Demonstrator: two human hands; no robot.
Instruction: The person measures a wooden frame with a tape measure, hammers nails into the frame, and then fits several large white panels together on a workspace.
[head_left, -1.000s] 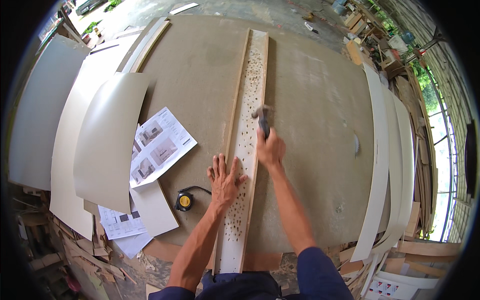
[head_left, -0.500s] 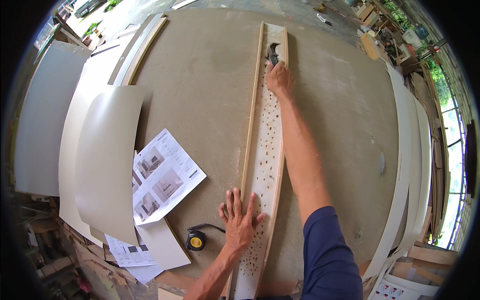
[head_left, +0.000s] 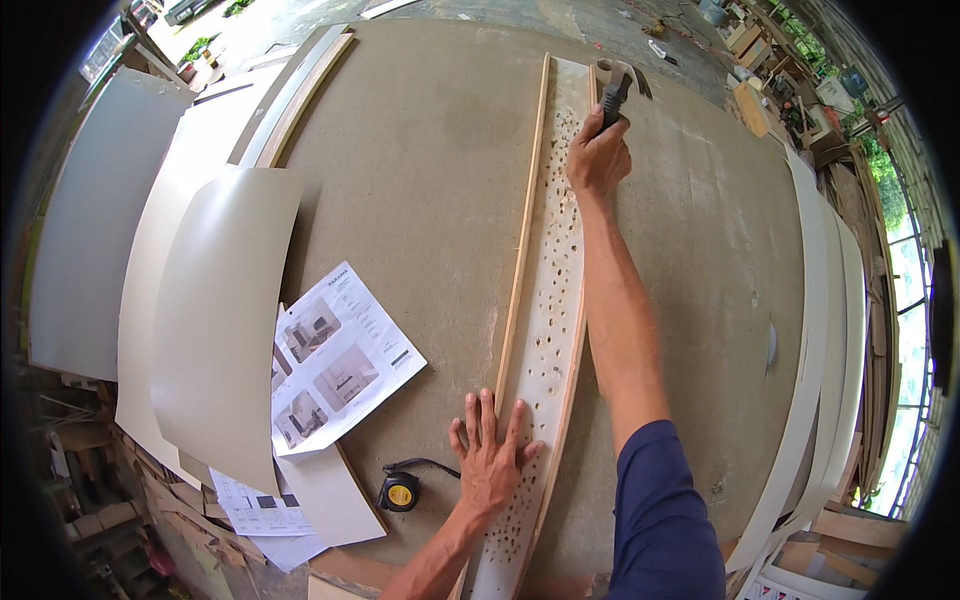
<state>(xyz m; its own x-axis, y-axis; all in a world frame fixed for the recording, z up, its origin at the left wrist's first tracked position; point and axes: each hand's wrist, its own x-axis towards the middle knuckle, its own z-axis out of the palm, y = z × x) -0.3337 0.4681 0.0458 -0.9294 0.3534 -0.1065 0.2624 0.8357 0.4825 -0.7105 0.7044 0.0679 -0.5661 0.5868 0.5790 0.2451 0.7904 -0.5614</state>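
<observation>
My right hand point(head_left: 599, 160) grips a claw hammer point(head_left: 617, 97) by its dark handle, near the far end of a long white panel point(head_left: 547, 330). The hammer head is over the panel's right edge strip and the tabletop beside it. Light wooden strips border the panel on both long sides, and many small holes dot its face. My left hand point(head_left: 490, 468) lies flat on the near part of the panel, fingers spread across its left strip. A black and yellow tape measure point(head_left: 399, 491) rests on the table just left of that hand.
The panel lies on a large brown worktable point(head_left: 420, 150). Printed sheets point(head_left: 345, 365) lie at the left, beside a curved cream sheet point(head_left: 225, 320). White strips point(head_left: 790, 440) run along the right edge. Wood pieces point(head_left: 752, 105) stand at the far right.
My right hand has lifted the hammer off the panel's far end and brought it right and nearer. My left hand stays on the panel. The whole view has shifted slightly.
</observation>
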